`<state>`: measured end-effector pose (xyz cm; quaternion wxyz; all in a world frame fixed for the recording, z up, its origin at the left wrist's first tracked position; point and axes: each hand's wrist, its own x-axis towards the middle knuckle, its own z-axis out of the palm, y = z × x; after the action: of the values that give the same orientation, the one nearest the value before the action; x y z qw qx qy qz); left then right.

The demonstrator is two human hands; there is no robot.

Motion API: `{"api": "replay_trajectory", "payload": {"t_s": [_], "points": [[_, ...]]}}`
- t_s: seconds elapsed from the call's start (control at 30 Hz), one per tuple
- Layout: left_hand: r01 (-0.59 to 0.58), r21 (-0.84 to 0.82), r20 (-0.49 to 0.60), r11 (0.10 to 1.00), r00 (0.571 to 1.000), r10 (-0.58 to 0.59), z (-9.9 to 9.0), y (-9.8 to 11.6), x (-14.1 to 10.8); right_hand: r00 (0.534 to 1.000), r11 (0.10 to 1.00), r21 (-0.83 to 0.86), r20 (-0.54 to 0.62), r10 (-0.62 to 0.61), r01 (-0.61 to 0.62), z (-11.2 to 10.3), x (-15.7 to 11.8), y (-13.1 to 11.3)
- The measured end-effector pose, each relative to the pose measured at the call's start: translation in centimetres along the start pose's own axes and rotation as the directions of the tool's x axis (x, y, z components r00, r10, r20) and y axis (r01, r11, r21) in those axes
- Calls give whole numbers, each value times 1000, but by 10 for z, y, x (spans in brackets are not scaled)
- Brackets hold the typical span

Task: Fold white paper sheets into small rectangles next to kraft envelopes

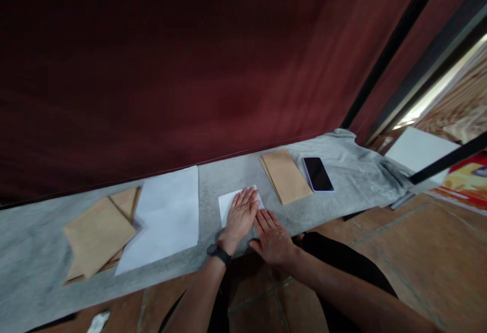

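Observation:
A small piece of white paper (225, 203), which looks folded, lies on the grey bench top (208, 196). My left hand (240, 215), with a dark watch at the wrist, presses flat on it, fingers stretched out and covering much of the sheet. Beside it my right hand (273, 237) lies flat, its fingertips at the paper's right edge and close to the left hand. To the left is a larger white sheet (167, 216). A couple of brown envelopes (287, 176) rest to the right of my hands.
A phone (318, 174) lies right of the envelopes, near a grey cloth (365, 170). More brown envelopes (101, 231) are piled at the left, touching the large sheet. A dark red wall (190, 79) rises behind the bench. Brown floor tiles (411, 252) show below.

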<state>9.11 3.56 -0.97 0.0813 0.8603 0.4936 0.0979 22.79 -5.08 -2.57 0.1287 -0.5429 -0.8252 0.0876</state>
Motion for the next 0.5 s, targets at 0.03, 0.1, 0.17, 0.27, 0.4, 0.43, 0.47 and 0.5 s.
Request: {"api": "replay_trajectory", "payload": {"t_s": [0.03,0.1,0.17,0.27,0.4,0.43,0.47,0.5], "points": [[14,16,-15,1000,1000,-14,0,-2,-1,1000,1000,6,2,7,-7,-3,0,-1],[49,55,-41,997,998,-46,1,-7,-3,1000,1000,22,-2,19,-19,-13,2,-2],[78,88,-62,993,995,-72,2,-12,-6,1000,999,50,-1,21,-21,-25,7,1],[85,105,-77,991,994,-77,2,-16,-10,1000,994,109,23,15,-17,-43,18,9],[68,104,-81,992,995,-59,0,-17,-13,998,990,125,14,62,-64,-50,34,21],[68,103,-81,992,995,-60,0,-17,-13,998,991,118,-4,67,-67,-49,37,23],[72,102,-81,992,995,-63,0,-16,-13,998,992,108,-21,67,-64,-47,39,25],[77,100,-81,992,994,-69,0,-16,-13,997,994,95,-34,63,-60,-44,41,27]]}}
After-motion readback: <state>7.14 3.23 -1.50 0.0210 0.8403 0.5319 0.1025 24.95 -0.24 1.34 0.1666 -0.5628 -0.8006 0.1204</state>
